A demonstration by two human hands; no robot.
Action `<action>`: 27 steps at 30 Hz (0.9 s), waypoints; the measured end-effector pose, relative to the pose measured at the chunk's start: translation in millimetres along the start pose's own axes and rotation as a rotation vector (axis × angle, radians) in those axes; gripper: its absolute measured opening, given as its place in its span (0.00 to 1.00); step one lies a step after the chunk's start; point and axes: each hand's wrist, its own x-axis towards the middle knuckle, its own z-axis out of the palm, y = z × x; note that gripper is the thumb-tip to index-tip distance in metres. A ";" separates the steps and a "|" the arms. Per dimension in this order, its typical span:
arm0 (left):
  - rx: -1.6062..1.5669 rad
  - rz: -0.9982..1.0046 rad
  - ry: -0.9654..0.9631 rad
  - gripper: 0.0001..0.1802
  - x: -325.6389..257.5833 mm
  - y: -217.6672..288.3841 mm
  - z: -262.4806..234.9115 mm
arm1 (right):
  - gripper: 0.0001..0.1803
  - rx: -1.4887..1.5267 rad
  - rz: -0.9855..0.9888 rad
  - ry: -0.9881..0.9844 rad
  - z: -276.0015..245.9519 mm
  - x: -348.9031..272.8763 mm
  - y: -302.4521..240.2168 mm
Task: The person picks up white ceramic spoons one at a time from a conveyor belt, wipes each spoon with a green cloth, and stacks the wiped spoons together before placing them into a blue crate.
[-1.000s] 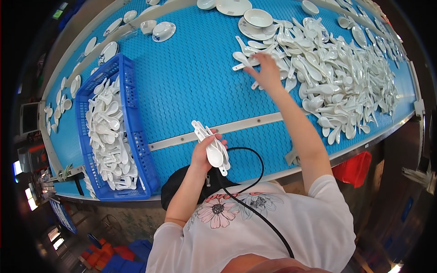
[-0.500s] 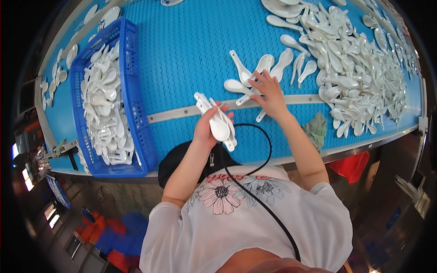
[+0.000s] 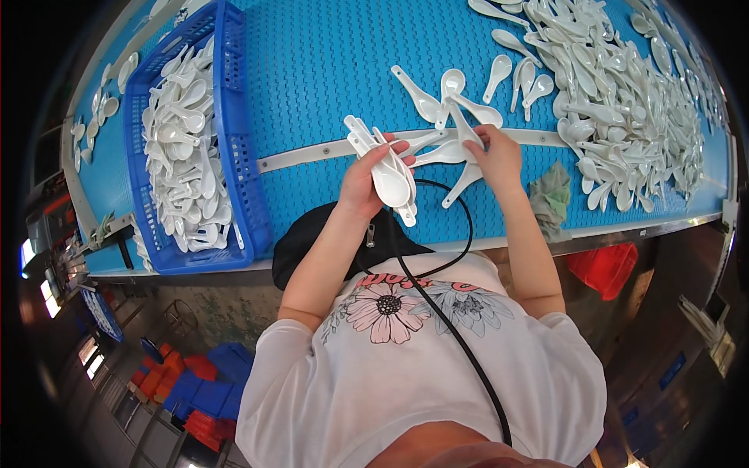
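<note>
The left hand (image 3: 363, 179) is wrapped round a bundle (image 3: 392, 187) of white spoons, thumb over the top, with handle tips showing at both ends; the right hand (image 3: 499, 154), apart from it, pinches one spoon (image 3: 463, 126) near its bowl between thumb and fingers, though I cannot tell whether that one is clear of the blue surface (image 3: 328, 93). The spoons look like glazed ceramic, so each should be light, stiff, slick and liable to chip if knocked, and the bundle a good deal heavier. A pinch where bowl meets handle seems surest for one; for several, a wrap round the middle, since smooth bowls may slide over each other. Just beyond the right hand, loose spoons (image 3: 421, 99) lie fanned out, some crossing; farther right spreads a heap (image 3: 601, 101), with a crumpled cloth (image 3: 551, 201) nearer the body, and well to the left a blue basket (image 3: 234, 125) holds many more
</note>
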 end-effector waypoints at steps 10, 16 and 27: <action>0.014 0.045 -0.181 0.24 -3.1 -3.4 8.4 | 0.10 0.679 -0.033 -0.110 -27.9 -34.5 -77.7; 0.122 -0.022 -0.075 0.17 -3.5 0.7 7.1 | 0.10 0.089 -0.211 0.195 -13.5 42.9 -61.1; 0.001 0.028 -0.139 0.21 1.1 -0.7 0.7 | 0.10 -0.150 -0.355 0.078 -15.5 56.1 -27.9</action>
